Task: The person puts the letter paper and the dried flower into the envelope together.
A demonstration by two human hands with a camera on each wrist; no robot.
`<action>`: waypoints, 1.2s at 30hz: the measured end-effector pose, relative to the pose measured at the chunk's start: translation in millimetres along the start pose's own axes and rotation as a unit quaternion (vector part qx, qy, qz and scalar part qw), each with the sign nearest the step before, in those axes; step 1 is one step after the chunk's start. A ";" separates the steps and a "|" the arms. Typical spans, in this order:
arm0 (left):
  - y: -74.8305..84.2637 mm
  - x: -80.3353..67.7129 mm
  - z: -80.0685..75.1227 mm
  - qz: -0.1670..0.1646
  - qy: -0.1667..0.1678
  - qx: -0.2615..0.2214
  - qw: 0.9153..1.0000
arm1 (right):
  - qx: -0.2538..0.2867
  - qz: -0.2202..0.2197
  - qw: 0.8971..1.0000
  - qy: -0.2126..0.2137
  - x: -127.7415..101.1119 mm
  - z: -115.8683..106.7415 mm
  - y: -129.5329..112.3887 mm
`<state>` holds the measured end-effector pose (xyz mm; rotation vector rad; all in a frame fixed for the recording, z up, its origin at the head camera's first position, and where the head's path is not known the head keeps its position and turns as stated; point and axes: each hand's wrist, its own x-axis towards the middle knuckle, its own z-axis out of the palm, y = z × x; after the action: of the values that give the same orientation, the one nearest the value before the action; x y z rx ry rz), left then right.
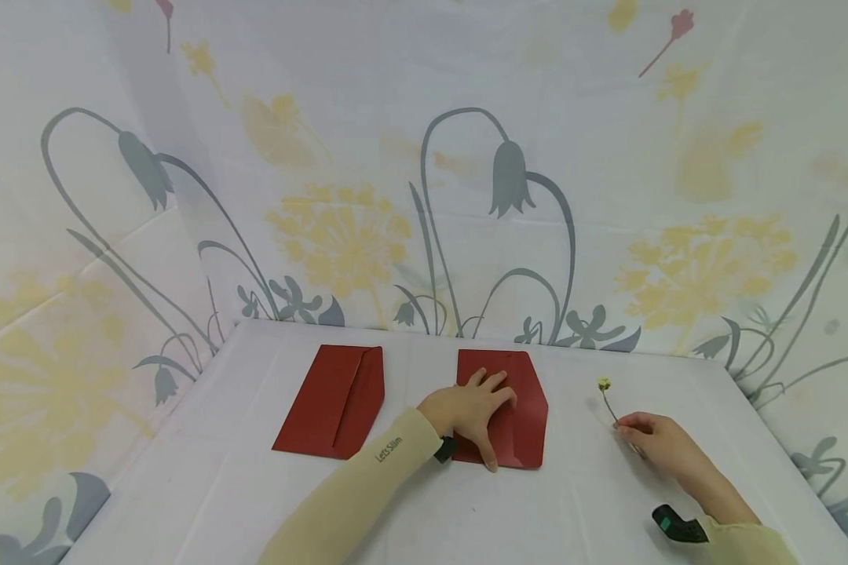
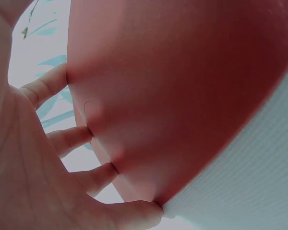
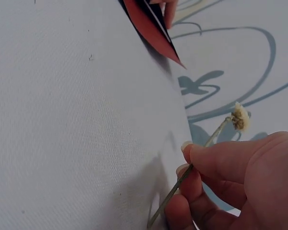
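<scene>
Two dark red envelopes lie on the white table. My left hand (image 1: 477, 412) lies flat with spread fingers on the right envelope (image 1: 523, 420), pressing it down; the left wrist view shows the fingertips (image 2: 93, 132) against the red paper (image 2: 182, 86). The other envelope (image 1: 332, 400) lies untouched further left. My right hand (image 1: 643, 431) pinches the thin stem of a small dried yellow flower (image 1: 604, 384), whose head points away from me. In the right wrist view the flower (image 3: 240, 117) is held between thumb and fingers (image 3: 206, 158) just above the cloth.
The table (image 1: 424, 502) is covered in white cloth and backed by curtains printed with grey and yellow flowers (image 1: 509, 180). A corner of the red envelope (image 3: 151, 28) shows at the top of the right wrist view.
</scene>
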<state>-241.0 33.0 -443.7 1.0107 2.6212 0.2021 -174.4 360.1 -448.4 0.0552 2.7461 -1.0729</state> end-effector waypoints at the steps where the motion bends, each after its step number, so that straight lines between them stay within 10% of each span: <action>1: 0.0 0.2 0.0 0.000 0.000 0.000 1.000 | 0.003 0.003 1.000 -0.001 0.1 -0.5 0.2; 36: 1.4 -0.2 -1.6 -0.005 0.000 0.017 1.000 | 0.233 -0.029 0.972 -0.025 14.5 44.2 -49.8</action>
<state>-240.6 33.9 -441.8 1.0089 2.6373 0.1542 -186.5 293.1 -449.7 0.0134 2.4043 -1.6874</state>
